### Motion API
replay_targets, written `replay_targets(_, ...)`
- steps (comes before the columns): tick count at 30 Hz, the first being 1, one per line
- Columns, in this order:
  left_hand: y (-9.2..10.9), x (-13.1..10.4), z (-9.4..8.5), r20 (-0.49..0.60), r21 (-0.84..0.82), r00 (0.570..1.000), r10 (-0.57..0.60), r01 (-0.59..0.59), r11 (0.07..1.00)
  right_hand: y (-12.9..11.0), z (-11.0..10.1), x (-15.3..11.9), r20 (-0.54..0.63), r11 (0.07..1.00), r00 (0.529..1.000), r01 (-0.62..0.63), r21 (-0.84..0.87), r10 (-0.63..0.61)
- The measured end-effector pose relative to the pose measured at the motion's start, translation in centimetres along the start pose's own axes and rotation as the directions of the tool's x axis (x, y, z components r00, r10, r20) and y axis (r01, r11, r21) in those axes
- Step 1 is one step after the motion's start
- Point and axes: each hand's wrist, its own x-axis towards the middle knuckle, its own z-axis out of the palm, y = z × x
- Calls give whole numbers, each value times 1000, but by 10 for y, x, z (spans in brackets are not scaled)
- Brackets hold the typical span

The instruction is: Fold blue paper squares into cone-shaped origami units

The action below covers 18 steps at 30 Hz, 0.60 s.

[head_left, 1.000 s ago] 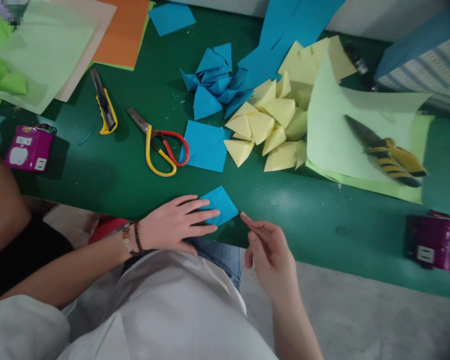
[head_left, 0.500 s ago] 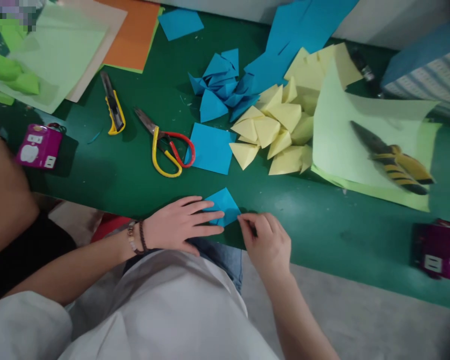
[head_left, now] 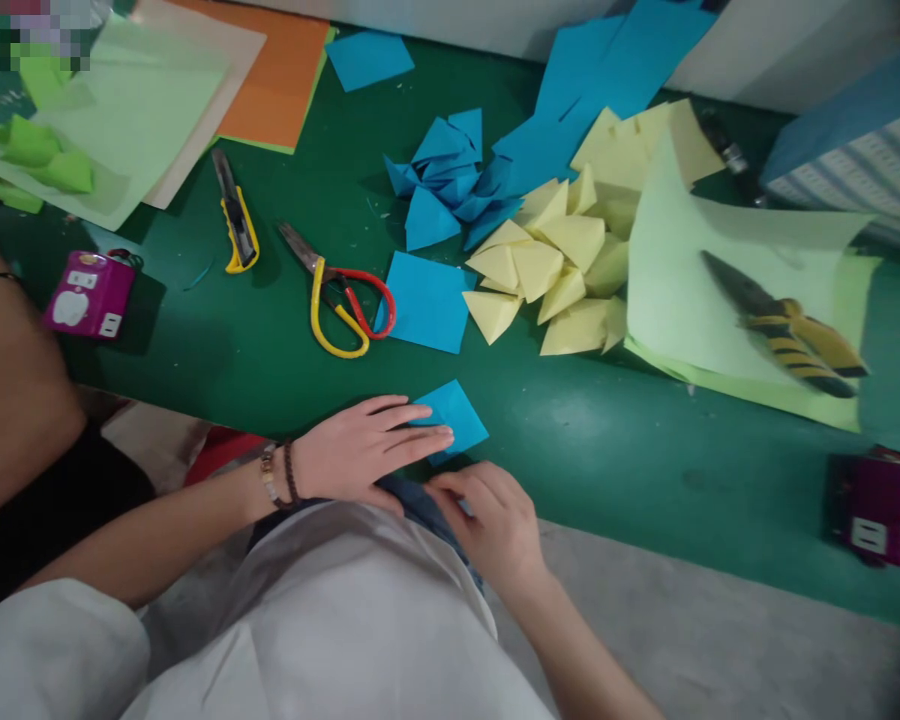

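Lower centre, the left hand (head_left: 367,448), fingers slightly spread, presses blue paper (head_left: 456,418); the right hand's (head_left: 435,487) fingers curl nearby, pinch unclear.

dim, muted light | soft glare on green tabletop (head_left: 570,430) | slight blur | dark right corners

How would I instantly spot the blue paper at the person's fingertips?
On the green table, go to the edge nearest the person. The small blue paper lies there, partly under the left hand; no hand touches the other blue pieces.
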Motion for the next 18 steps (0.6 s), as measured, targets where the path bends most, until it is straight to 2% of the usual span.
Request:
replay_targets(2,-1,0,0,6,23,1000,16,-16,1000,9,-10,-1,-99,991,987,-130,-11,129)
replay_targets(3,-1,-1,0,11,38,1000,27,-28,999,15,-15,0,-166,974,963,-221,-43,211)
replay_targets(5,-1,-1,0,20,68,999,47,-48,997,26,-22,4,-209,938,929,-332,-99,307)
replay_targets(8,1,-2,0,29,133,998,57,-60,989,32,-24,12,-167,934,934,-337,-119,316)
replay_targets(12,4,-2,1,19,214,999,51,-54,975,24,-15,22,-143,956,948,-292,-44,283)
replay_targets(15,4,-3,2,14,217,999,50,-52,975,18,-9,24,-154,943,931,-331,28,331)
replay_targets(18,2,-6,4,-4,170,997,72,-70,983,18,-9,24,-127,894,893,-404,193,431)
